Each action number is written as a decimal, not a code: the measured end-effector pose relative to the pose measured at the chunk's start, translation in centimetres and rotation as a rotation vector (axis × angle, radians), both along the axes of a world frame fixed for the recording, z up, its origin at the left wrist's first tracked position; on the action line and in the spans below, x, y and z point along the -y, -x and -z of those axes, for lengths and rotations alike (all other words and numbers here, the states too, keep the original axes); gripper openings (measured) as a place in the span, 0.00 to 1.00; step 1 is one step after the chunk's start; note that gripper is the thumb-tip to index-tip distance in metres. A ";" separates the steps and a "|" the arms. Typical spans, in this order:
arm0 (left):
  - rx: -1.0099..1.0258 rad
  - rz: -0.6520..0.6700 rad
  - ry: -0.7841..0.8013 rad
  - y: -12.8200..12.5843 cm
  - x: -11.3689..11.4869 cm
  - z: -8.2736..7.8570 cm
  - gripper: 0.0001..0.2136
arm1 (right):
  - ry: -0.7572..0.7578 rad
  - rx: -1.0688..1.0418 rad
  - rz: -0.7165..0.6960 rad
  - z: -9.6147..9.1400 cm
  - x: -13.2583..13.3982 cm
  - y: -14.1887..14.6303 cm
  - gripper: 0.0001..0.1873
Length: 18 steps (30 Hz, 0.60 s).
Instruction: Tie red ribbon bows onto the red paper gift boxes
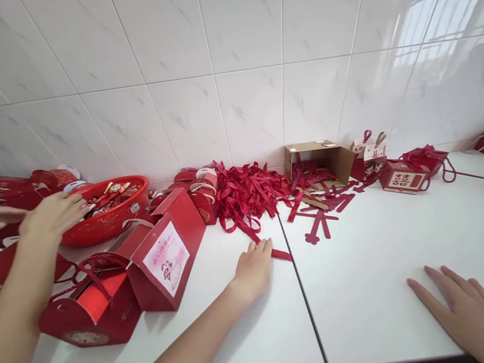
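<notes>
My left hand (pixel 254 267) rests on the white table, its fingers closed over a red ribbon (pixel 282 254). One end of this ribbon sticks out to the right of my fingers; the rest runs back toward a heap of loose red ribbons (pixel 250 189) against the wall. Part of the strip is hidden beneath my fingers. My right hand (pixel 471 311) lies at the front right with its fingers spread, holding nothing. To the left of my left hand stands a red gift box (pixel 163 264) with a pink and white printed panel.
Another person's hands (pixel 51 217) reach over a red plastic basket (pixel 108 221) of small wrapped packets. A red box with rope handles (pixel 93 310) stands in front. An open cardboard box (pixel 322 161) spills dark red strips. A seam (pixel 307 304) divides the tabletops.
</notes>
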<state>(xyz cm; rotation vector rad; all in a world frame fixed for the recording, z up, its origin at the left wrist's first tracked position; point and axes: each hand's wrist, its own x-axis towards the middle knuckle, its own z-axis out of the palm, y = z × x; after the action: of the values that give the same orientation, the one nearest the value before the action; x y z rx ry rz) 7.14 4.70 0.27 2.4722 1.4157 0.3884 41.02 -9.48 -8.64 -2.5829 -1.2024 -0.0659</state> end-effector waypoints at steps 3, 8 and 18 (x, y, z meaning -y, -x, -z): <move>-0.050 -0.014 -0.070 -0.4 -1.9 0.5 0.18 | -0.041 0.001 -0.028 0.4 0.3 0.5 0.40; -0.096 -0.025 -0.161 0.3 -2.8 1.2 0.10 | -0.057 -0.004 -0.033 1.1 0.2 -0.1 0.38; -0.230 -0.417 -0.231 3.9 -9.0 2.1 0.17 | 0.001 -0.056 -0.523 -6.7 -8.8 1.3 0.20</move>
<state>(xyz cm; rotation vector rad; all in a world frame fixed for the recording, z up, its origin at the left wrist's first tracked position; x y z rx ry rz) 3.20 13.71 -1.85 2.4453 2.1007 0.3749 39.68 -0.63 -1.94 -2.1701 -1.8053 0.1155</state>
